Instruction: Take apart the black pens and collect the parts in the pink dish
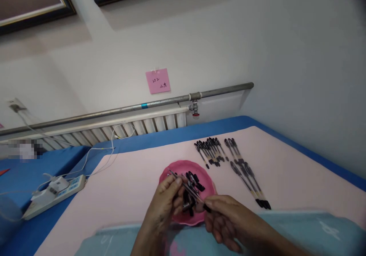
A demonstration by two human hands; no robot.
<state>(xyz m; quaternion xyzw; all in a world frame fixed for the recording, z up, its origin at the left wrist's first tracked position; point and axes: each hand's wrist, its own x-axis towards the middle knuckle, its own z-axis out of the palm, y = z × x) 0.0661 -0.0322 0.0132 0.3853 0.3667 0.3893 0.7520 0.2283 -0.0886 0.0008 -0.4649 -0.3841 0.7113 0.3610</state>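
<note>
Left hand (168, 195) and right hand (228, 214), both tight on one slim pen (191, 190), above one pink bowl (184, 165)

I see the left hand (168, 195) over the left side of the pink bowl (178, 167), thumb pressed down, fingers curled. At the bowl's near right edge the right hand (224, 216) pinches thumb to forefinger; its bare forearm (265, 235) slants in.

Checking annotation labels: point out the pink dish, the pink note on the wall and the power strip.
Pink dish (185, 165): head view, inner wall at the far side.
Pink note (158, 81): head view, middle of the paper.
Power strip (65, 190): head view, socket face.
</note>
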